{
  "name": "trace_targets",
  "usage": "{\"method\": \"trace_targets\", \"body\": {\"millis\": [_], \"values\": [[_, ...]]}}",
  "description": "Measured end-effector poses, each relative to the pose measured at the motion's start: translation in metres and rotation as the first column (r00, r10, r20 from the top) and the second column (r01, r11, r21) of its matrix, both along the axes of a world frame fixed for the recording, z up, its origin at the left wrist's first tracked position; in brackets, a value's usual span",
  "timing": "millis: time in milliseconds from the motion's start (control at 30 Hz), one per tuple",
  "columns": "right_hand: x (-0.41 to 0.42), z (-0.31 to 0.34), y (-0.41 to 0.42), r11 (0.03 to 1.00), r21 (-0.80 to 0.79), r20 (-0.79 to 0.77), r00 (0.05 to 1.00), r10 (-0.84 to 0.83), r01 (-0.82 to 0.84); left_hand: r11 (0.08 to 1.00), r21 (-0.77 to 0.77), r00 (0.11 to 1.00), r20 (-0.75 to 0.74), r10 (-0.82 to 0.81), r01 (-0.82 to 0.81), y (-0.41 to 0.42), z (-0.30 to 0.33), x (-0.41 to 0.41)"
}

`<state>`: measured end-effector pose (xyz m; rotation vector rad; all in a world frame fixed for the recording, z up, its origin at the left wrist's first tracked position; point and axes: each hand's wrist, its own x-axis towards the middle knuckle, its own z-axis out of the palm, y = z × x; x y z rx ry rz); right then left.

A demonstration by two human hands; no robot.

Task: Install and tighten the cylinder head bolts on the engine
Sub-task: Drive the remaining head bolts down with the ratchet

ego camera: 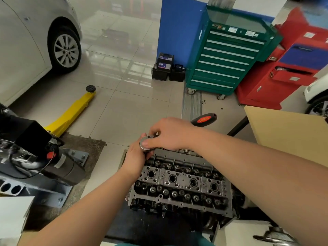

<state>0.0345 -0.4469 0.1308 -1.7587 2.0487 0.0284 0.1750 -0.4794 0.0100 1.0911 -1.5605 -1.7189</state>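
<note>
A grey cylinder head (181, 183) with rows of valve springs and several round bores lies below me on a dark stand. Over its far left corner stands a ratchet wrench (146, 142) with a round silver head; its black and red handle (204, 119) points away to the right. My right hand (168, 134) lies over the ratchet head, its fingers curled round it. Just below, my left hand (136, 157) grips the part under the ratchet head. The bolt and socket are hidden by my hands.
A yellow floor jack (71, 114) lies on the tiles to the left, beside a white car (35, 41). A dark machine (35, 157) stands at left. A green tool cabinet (227, 55) and a red cabinet (284, 71) stand behind. A tan board (284, 135) is at right.
</note>
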Motion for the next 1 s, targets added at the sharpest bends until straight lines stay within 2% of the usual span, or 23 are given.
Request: {"method": "trace_targets", "body": {"millis": [67, 133, 267, 400, 467, 600, 700, 767, 833, 900, 1000], "values": [[-0.002, -0.001, -0.003, 0.995, 0.055, 0.109, 0.99, -0.088, 0.083, 1.0, 0.004, 1.0, -0.015, 0.005, -0.005, 0.0, 0.0, -0.002], [-0.001, -0.001, -0.006, 0.989, 0.081, 0.154, 0.979, -0.136, 0.124, 1.0, -0.003, 1.0, 0.0, 0.011, -0.011, -0.001, -0.003, -0.003], [-0.001, -0.002, -0.009, 0.986, 0.083, 0.174, 0.972, -0.159, 0.146, 1.0, 0.005, 0.999, -0.037, -0.014, 0.014, -0.004, -0.009, -0.002], [-0.007, 0.008, -0.007, 0.977, 0.139, 0.304, 0.932, -0.196, 0.16, 0.995, -0.036, 0.995, -0.043, -0.091, 0.09, -0.009, -0.013, -0.005], [-0.011, 0.021, -0.01, 0.978, 0.095, 0.396, 0.894, -0.209, 0.187, 0.993, -0.001, 0.993, -0.031, -0.114, 0.114, -0.01, -0.014, -0.006], [-0.033, 0.045, -0.01, 0.928, -0.062, 0.536, 0.797, -0.279, 0.367, 0.992, 0.019, 0.991, -0.054, -0.12, 0.121, -0.01, -0.02, -0.007], [-0.067, 0.034, 0.012, 0.863, -0.081, 0.504, 0.767, -0.396, 0.498, 0.996, 0.048, 0.993, -0.098, -0.064, 0.069, -0.008, -0.021, -0.009], [-0.097, 0.015, 0.044, 0.829, -0.006, 0.519, 0.711, -0.476, 0.559, 0.997, 0.073, 0.995, -0.093, -0.03, 0.037, -0.006, -0.023, -0.011], [-0.13, -0.01, 0.086, 0.81, 0.057, 0.483, 0.694, -0.534, 0.584, 0.992, 0.127, 0.994, -0.109, 0.008, 0.006, -0.005, -0.023, -0.011], [-0.16, -0.04, 0.132, 0.77, 0.056, 0.349, 0.711, -0.611, 0.635, 0.99, 0.142, 0.992, -0.118, 0.041, -0.024, -0.004, -0.022, -0.012], [-0.196, -0.078, 0.198, 0.725, -0.014, 0.035, 0.725, -0.687, 0.688, 0.991, 0.101, 0.99, -0.104, 0.097, -0.087, -0.003, -0.023, -0.014]]}}
